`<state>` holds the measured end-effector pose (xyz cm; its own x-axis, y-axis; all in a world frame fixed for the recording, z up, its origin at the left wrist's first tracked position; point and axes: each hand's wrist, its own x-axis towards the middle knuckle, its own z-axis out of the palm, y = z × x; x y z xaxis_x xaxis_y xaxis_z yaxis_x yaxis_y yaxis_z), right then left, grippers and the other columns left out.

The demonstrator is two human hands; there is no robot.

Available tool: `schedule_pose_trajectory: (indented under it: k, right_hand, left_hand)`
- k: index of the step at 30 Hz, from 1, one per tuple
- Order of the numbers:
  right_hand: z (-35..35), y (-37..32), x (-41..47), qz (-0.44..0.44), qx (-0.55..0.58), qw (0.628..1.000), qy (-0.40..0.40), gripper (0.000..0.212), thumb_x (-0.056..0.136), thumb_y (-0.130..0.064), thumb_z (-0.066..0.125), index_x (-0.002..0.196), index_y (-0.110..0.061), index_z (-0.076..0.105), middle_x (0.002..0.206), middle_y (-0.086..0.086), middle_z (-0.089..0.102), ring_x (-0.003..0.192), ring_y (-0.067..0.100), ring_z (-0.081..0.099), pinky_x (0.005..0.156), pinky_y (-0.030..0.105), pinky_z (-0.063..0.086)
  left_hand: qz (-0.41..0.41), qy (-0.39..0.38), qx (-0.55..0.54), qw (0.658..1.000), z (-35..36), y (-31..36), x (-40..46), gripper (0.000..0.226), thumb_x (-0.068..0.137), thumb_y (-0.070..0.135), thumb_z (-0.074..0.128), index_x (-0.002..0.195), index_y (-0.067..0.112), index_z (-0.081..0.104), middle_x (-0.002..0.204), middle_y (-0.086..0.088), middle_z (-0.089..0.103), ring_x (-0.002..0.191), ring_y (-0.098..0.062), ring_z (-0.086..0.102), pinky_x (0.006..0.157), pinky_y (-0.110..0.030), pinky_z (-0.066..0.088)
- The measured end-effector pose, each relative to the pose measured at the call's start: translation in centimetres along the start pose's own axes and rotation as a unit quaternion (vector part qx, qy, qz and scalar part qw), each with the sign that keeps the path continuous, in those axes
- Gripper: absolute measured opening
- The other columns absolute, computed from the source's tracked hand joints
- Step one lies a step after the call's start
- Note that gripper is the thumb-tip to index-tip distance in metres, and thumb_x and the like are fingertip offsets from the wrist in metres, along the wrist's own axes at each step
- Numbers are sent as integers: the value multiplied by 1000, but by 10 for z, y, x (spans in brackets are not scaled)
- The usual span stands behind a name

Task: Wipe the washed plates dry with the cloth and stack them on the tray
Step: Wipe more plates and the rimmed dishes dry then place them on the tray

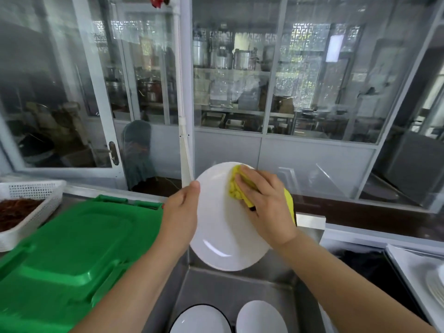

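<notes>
A white plate [221,227] is held tilted above the steel sink [240,287]. My left hand [180,212] grips its left rim, thumb on the face. My right hand [262,203] presses a yellow cloth [236,186] against the upper right of the plate's face, fingers curled over the cloth. Two more white plates [262,318] lie at the sink's bottom. At the far right, a stack of white plates [436,287] sits on a pale tray [406,263], partly cut off by the frame edge.
A green plastic lid or bin [72,248] fills the counter to the left. A white perforated basket [31,195] with dark reddish contents stands at the far left. A white pipe [185,152] rises behind the plate. Glass partitions run along the back.
</notes>
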<state>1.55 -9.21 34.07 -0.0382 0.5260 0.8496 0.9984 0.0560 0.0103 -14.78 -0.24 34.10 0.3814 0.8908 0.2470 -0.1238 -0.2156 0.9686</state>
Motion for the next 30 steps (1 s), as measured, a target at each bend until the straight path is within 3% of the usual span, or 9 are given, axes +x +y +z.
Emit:
schedule_pose_trajectory:
  k: [4,7,10,13,17,21,24,27,30]
  right_hand:
    - [13,-34,7,-25,41,998,33,45,72,0,80,116,-4,68,131,13,58,113,29,49,91,47,46]
    - [20,-53,2,-56,63,996,27,43,77,-4,77,119,-5,66,133,12,56,113,33,56,88,47,47]
    - [14,-52,13,-55,48,997,27,44,81,-8,75,123,-8,65,134,12,55,113,34,56,90,46,47]
    - [4,-45,29,9,11,999,51,41,86,-21,69,126,-18,63,138,15,51,119,38,51,98,47,41]
    - [-11,-29,33,122,-43,990,59,44,93,-37,49,135,-29,53,142,14,46,130,41,39,107,57,30]
    - [-18,-17,14,233,-42,969,71,51,92,-35,56,141,-41,41,139,9,44,109,33,55,83,41,49]
    - [-21,-10,5,265,-17,961,77,56,90,-36,58,139,-49,36,125,0,46,91,21,58,66,27,39]
    - [-33,-2,5,224,-19,972,72,57,87,-31,66,138,-43,44,114,4,49,80,23,57,62,26,38]
    - [-44,4,6,139,-79,986,41,59,81,-27,73,135,-32,50,108,12,54,72,31,58,56,26,37]
  left_hand:
    - [13,4,-14,1000,3,9,-2,51,96,45,44,76,0,55,69,-7,57,66,-17,53,65,-29,42]
    - [23,-3,-29,999,7,12,-2,42,99,42,40,79,19,70,72,7,72,65,0,64,57,-10,46]
    - [36,-7,-35,999,7,15,-5,42,99,44,37,81,22,69,74,9,72,66,4,63,55,-7,45]
    - [66,-15,-29,997,9,16,-9,37,96,39,48,79,11,65,64,0,62,61,-6,57,54,-11,44]
    - [84,13,-45,995,9,15,-15,35,96,33,51,66,17,58,57,8,53,52,-2,48,48,-10,39]
    - [97,39,-86,991,12,10,-24,27,98,32,48,79,29,67,70,11,67,60,1,59,53,-11,45]
    - [87,20,-71,993,17,6,-34,30,99,35,45,83,48,67,82,17,70,71,3,65,56,-12,48]
    - [43,-59,-40,997,11,6,-31,20,92,38,54,85,50,69,87,16,72,77,0,67,61,-17,50]
    - [-23,-159,8,987,1,16,-13,25,71,44,59,85,31,75,89,4,75,87,-16,70,76,-33,52]
